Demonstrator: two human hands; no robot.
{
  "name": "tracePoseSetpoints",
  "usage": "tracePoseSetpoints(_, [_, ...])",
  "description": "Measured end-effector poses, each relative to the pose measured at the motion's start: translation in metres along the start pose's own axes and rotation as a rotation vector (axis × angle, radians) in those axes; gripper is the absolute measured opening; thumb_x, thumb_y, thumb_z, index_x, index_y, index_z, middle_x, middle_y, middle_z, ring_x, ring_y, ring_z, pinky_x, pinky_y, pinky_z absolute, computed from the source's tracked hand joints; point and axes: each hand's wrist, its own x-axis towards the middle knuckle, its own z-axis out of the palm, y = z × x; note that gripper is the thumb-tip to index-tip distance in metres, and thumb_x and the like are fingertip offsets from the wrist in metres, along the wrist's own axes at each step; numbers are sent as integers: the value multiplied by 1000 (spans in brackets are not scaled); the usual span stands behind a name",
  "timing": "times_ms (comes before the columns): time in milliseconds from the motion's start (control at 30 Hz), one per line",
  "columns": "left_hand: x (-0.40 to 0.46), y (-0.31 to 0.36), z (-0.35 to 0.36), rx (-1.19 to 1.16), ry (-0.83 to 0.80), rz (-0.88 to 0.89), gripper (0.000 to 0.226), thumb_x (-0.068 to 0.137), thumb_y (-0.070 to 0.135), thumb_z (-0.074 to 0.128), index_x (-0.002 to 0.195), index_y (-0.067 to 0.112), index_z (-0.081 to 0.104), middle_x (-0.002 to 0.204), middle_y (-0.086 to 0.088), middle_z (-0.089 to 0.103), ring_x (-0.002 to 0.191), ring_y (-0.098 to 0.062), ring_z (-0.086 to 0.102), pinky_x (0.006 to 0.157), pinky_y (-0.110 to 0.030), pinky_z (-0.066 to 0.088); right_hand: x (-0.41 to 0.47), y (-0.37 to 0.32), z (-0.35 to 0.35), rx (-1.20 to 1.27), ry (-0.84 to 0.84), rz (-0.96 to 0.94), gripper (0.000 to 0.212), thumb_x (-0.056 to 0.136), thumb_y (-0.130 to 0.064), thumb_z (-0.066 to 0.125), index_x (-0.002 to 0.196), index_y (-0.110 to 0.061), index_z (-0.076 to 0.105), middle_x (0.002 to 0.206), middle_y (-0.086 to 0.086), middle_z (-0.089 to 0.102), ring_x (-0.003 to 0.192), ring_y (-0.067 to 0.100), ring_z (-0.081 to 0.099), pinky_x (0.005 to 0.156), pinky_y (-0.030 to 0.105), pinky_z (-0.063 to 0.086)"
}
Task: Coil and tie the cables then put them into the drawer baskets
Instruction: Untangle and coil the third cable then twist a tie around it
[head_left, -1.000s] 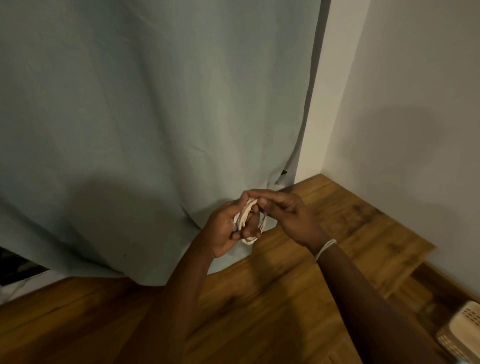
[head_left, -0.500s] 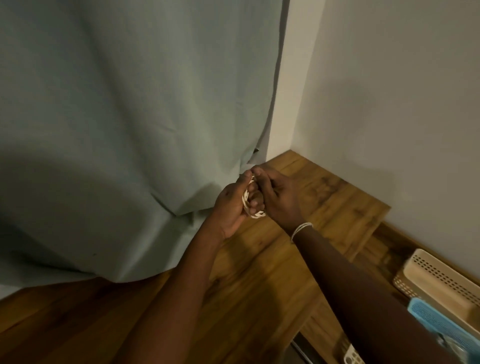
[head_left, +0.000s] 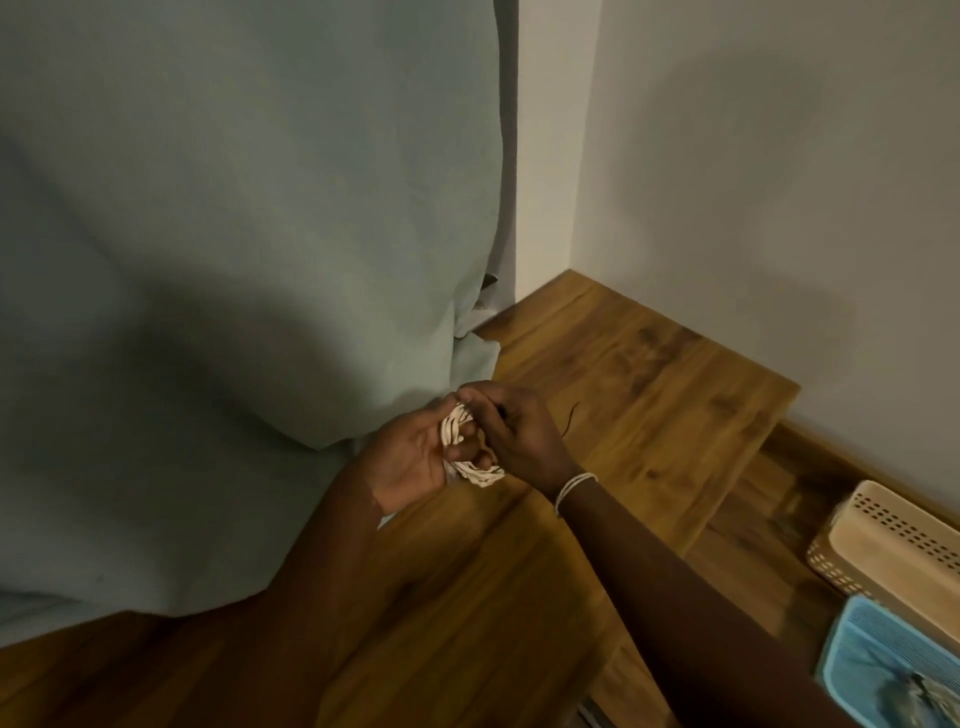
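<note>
While both hands hold the white cable coil between them, the risk: if the left hand eases its grip w/ the tie not yet cinched, loops could spring loose. Right hand pinches a thin dark tie at the coil's top; its tail trails right. Coil's long axis looks roughly up-down, tilted lower-right. Baskets sit well right of the hands.

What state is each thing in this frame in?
white cable: coiled into a small bundle, held off the desk by both hands
left hand: grips the coil
right hand: pinches the coil, a thin dark tie trailing from it
beige basket: contents not visible
blue basket: holds something grey
</note>
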Motion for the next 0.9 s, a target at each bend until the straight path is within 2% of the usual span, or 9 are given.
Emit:
tracePoseSetpoints(167, [39,-27,3,-143,231,120,35,93,45,51,90,13,67,56,5,40,53,-11,44,66,-31,44,18,29,-16,203,-35,152,25,105,-17,49,98,-1,66,72,3,65,59,17,73,43,23,54])
tracePoseSetpoints(300, [69,-26,2,-75,470,123,60,94,61,39,99,9,68,62,-2,63,60,-16,63,66,-30,51,35,56,-24,207,-41,185,30,105,-18,48,104,9,61,74,3,65,59,15,72,47,25,56])
tracePoseSetpoints(400, [88,-18,9,101,685,109,49,100,50,41,85,12,67,60,-3,67,55,-15,66,58,-28,52,50,74,-32,191,-55,231,32,105,-27,48,110,-1,65,80,1,68,62,16,70,53,30,59])
tracePoseSetpoints(467, [101,-14,12,219,796,99,46,98,47,46,73,13,65,56,-5,63,45,-14,61,56,-27,47,60,88,-41,148,-99,228,39,105,-41,44,123,-13,64,100,2,70,83,18,71,70,36,60])
tracePoseSetpoints(533, [111,-12,7,298,861,77,48,97,50,45,68,14,56,52,-3,52,37,-13,47,52,-24,39,67,107,-55,19,-12,235,49,103,-54,37,137,-23,54,131,-2,60,118,16,60,98,37,49])
tracePoseSetpoints(567, [115,-11,4,317,876,62,47,98,50,43,68,15,53,51,-1,47,37,-12,42,51,-25,35,67,118,-65,-37,106,281,49,103,-54,36,135,-21,54,134,-5,57,123,15,55,102,33,44])
tracePoseSetpoints(667, [119,-12,0,323,891,39,47,98,51,41,67,17,49,44,3,40,38,-12,36,51,-25,33,58,156,-98,-414,413,463,43,99,-47,52,113,-8,63,111,8,64,107,29,62,85,34,48])
tracePoseSetpoints(767, [119,-16,-1,303,889,1,47,98,51,41,68,17,48,41,4,40,38,-12,38,54,-26,35,42,193,-104,-792,168,658,43,97,-29,57,125,3,52,123,21,57,112,37,56,93,44,50])
tracePoseSetpoints(900, [118,-14,3,247,843,12,47,99,49,41,66,16,47,40,5,39,39,-11,37,53,-27,31,34,217,-95,-1030,24,620,36,98,-17,45,128,1,54,122,19,62,111,30,59,95,40,51])
